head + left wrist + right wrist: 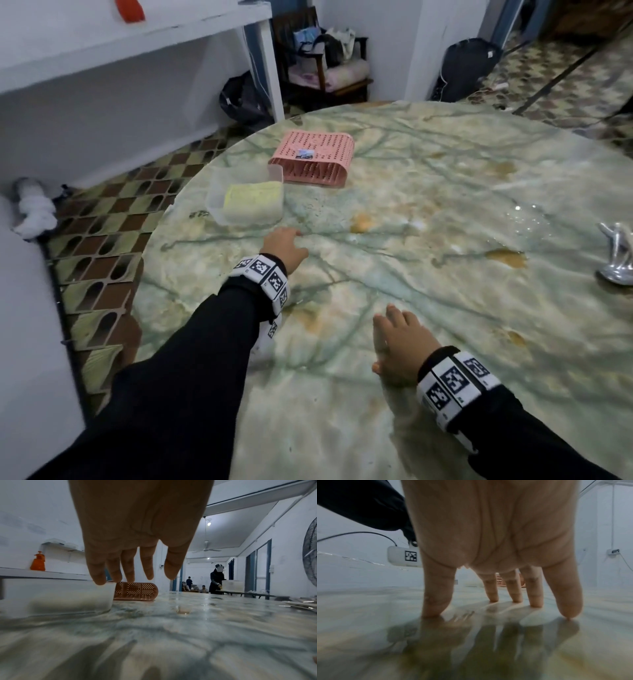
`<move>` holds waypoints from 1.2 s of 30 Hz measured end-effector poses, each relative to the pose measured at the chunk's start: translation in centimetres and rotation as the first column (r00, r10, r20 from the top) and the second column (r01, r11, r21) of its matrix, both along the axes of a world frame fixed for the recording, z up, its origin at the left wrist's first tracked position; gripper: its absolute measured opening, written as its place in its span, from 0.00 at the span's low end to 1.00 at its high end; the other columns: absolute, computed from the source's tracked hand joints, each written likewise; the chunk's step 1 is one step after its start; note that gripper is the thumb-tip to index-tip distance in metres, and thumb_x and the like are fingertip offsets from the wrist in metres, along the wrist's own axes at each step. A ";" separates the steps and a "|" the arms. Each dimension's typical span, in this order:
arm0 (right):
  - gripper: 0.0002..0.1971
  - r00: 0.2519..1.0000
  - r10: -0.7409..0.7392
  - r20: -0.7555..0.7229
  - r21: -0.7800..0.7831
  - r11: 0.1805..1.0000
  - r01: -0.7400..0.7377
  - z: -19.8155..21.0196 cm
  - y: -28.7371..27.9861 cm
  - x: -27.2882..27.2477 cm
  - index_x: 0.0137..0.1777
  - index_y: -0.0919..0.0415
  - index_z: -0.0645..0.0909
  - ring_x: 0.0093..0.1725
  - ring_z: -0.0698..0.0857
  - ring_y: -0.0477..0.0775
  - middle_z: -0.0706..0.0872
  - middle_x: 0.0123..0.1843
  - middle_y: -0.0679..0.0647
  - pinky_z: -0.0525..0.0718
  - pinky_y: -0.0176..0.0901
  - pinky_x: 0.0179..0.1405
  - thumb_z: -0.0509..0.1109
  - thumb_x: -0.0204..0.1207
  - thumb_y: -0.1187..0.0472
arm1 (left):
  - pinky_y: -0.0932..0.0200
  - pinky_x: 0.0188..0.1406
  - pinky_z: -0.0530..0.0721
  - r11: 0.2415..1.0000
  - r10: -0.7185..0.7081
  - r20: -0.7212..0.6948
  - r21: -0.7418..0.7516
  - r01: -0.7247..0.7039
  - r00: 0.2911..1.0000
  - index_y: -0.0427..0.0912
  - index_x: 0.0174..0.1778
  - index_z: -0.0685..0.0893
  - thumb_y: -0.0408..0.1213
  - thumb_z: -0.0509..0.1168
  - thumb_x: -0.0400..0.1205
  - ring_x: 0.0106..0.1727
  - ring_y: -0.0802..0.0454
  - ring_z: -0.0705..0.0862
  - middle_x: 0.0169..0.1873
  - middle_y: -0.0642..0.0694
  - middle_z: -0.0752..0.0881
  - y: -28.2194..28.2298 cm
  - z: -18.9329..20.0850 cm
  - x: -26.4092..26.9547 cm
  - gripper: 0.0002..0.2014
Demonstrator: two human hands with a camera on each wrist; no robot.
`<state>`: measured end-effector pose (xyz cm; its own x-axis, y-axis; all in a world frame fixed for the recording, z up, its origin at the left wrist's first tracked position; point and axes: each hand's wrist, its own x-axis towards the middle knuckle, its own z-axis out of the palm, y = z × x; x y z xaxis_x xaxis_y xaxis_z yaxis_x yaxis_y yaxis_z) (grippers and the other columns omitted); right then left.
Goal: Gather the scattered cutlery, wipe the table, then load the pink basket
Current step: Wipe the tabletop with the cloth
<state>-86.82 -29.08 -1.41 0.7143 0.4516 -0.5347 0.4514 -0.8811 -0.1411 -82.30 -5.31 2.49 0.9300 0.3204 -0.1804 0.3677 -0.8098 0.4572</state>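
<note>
The pink basket [311, 159] lies upside down at the far left of the green marble table [445, 342]; it also shows low and perforated in the left wrist view [135, 591]. Beside it stands a clear tub [219, 192] with a yellow cloth [251, 198] inside. My left hand [289, 240] hovers just short of the tub with fingers loose and empty [133, 578]. My right hand [394, 329] rests spread fingertips [536, 601] on the tabletop and holds nothing. A shiny pile of cutlery [616, 253] lies at the right edge.
Brownish stains [507, 258] and water drops [527, 212] mark the tabletop. A white shelf unit [137, 68] with an orange bottle [37, 562] stands to the left. People work at another table [217, 580] far behind. Patterned floor tiles [113, 240] border the table's left edge.
</note>
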 end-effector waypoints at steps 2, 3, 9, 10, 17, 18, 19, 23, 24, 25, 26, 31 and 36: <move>0.37 1.000 -0.028 0.012 0.002 1.000 0.028 0.4 0.6 0.6 0.73 0.55 0.62 0.72 0.65 0.60 0.63 0.74 0.55 0.73 0.56 0.69 0.73 0.68 0.44 | 0.53 0.71 0.66 0.999 -0.050 0.035 -0.016 0.050 0.998 0.38 0.72 0.73 0.36 0.63 0.81 0.73 0.42 0.70 0.72 0.38 0.73 0.1 0.7 2.6 0.22; 0.37 0.999 -0.047 0.009 -0.002 0.999 0.047 0.7 1.0 0.9 0.72 0.54 0.63 0.70 0.66 0.59 0.64 0.72 0.54 0.74 0.56 0.68 0.75 0.66 0.44 | 0.54 0.71 0.66 0.997 -0.070 0.045 -0.036 0.072 0.997 0.38 0.72 0.72 0.37 0.63 0.81 0.73 0.43 0.71 0.72 0.38 0.73 0.3 1.0 4.0 0.23; 0.54 0.996 -0.072 -0.054 -0.046 0.997 0.069 0.7 3.1 2.2 0.81 0.45 0.43 0.81 0.47 0.62 0.39 0.83 0.53 0.60 0.65 0.76 0.78 0.64 0.44 | 0.52 0.69 0.73 0.934 -0.045 0.090 -0.349 0.074 0.995 0.37 0.75 0.67 0.38 0.63 0.82 0.70 0.42 0.74 0.70 0.39 0.74 0.6 1.2 11.8 0.25; 0.56 0.994 -0.078 -0.070 -0.051 0.996 0.075 0.8 3.1 2.5 0.81 0.44 0.41 0.82 0.44 0.61 0.35 0.83 0.53 0.58 0.66 0.77 0.78 0.63 0.44 | 0.53 0.67 0.73 0.916 -0.029 0.089 -0.397 0.062 0.996 0.36 0.75 0.67 0.38 0.63 0.82 0.69 0.42 0.75 0.69 0.39 0.75 0.6 1.0 13.1 0.25; 0.61 0.993 -0.096 -0.064 -0.079 0.993 0.091 -0.1 3.3 3.2 0.80 0.41 0.37 0.81 0.46 0.60 0.35 0.81 0.51 0.60 0.64 0.78 0.81 0.58 0.43 | 0.46 0.65 0.77 0.835 0.008 0.032 -0.550 0.011 0.999 0.34 0.67 0.76 0.37 0.63 0.81 0.67 0.37 0.77 0.63 0.32 0.80 0.1 -1.4 19.6 0.19; 0.62 0.994 -0.096 -0.056 -0.078 0.993 0.091 -0.3 3.2 3.2 0.80 0.41 0.37 0.81 0.46 0.60 0.35 0.81 0.50 0.59 0.64 0.78 0.81 0.58 0.43 | 0.48 0.64 0.77 0.831 0.008 0.058 -0.556 0.025 0.998 0.35 0.67 0.76 0.35 0.63 0.81 0.67 0.38 0.78 0.61 0.35 0.80 0.2 -1.7 20.3 0.19; 0.62 0.994 -0.096 -0.046 -0.074 0.993 0.093 -0.5 3.1 3.2 0.80 0.41 0.37 0.80 0.46 0.60 0.35 0.81 0.50 0.59 0.64 0.78 0.81 0.57 0.43 | 0.51 0.64 0.77 0.813 0.020 0.084 -0.581 0.033 0.996 0.37 0.69 0.74 0.33 0.63 0.81 0.67 0.40 0.77 0.60 0.38 0.79 0.4 -2.0 21.0 0.20; 0.63 0.994 -0.103 -0.023 -0.053 0.993 0.101 -1.3 2.9 3.2 0.79 0.40 0.36 0.80 0.46 0.59 0.33 0.80 0.48 0.56 0.63 0.79 0.81 0.55 0.42 | 0.51 0.61 0.81 0.670 0.086 0.119 -0.742 0.031 0.989 0.48 0.78 0.65 0.35 0.65 0.81 0.68 0.45 0.77 0.75 0.43 0.70 1.3 -2.6 22.9 0.28; 0.63 0.994 -0.105 -0.025 -0.052 0.993 0.103 -1.3 2.9 3.2 0.79 0.39 0.35 0.80 0.46 0.58 0.33 0.80 0.47 0.56 0.63 0.79 0.81 0.55 0.42 | 0.51 0.59 0.83 0.639 0.093 0.111 -0.769 0.026 0.989 0.47 0.79 0.64 0.36 0.65 0.81 0.67 0.45 0.77 0.75 0.43 0.70 1.4 -2.8 23.3 0.29; 0.63 0.994 -0.106 -0.028 -0.050 0.993 0.105 -1.4 2.9 3.2 0.79 0.39 0.35 0.80 0.46 0.59 0.33 0.80 0.47 0.56 0.63 0.79 0.81 0.55 0.42 | 0.50 0.57 0.83 0.608 0.104 0.097 -0.794 0.014 0.990 0.46 0.79 0.63 0.37 0.65 0.81 0.67 0.45 0.78 0.75 0.43 0.70 1.6 -3.0 23.6 0.30; 0.64 0.994 -0.106 -0.029 -0.048 0.993 0.105 -1.4 2.9 3.3 0.79 0.39 0.35 0.80 0.46 0.59 0.33 0.80 0.47 0.55 0.63 0.79 0.81 0.55 0.42 | 0.51 0.57 0.83 0.576 0.126 0.083 -0.817 -0.005 0.988 0.46 0.79 0.63 0.38 0.66 0.80 0.67 0.46 0.78 0.75 0.45 0.71 1.6 -3.1 23.9 0.31; 0.63 0.994 -0.102 -0.048 -0.049 0.994 0.100 -1.2 2.8 3.2 0.80 0.39 0.35 0.80 0.44 0.59 0.31 0.81 0.50 0.53 0.63 0.79 0.80 0.57 0.42 | 0.50 0.56 0.85 0.384 0.338 0.039 -0.918 -0.100 0.940 0.35 0.74 0.71 0.32 0.66 0.81 0.65 0.43 0.80 0.70 0.40 0.78 1.6 -3.8 24.4 0.25; 0.63 0.995 -0.089 -0.041 -0.050 0.995 0.087 -1.1 2.8 3.1 0.80 0.39 0.35 0.81 0.44 0.59 0.31 0.82 0.51 0.53 0.63 0.79 0.80 0.57 0.42 | 0.47 0.62 0.83 0.384 0.371 0.016 -0.913 -0.138 0.928 0.34 0.63 0.82 0.30 0.67 0.78 0.60 0.38 0.84 0.60 0.34 0.84 1.0 -3.9 23.1 0.16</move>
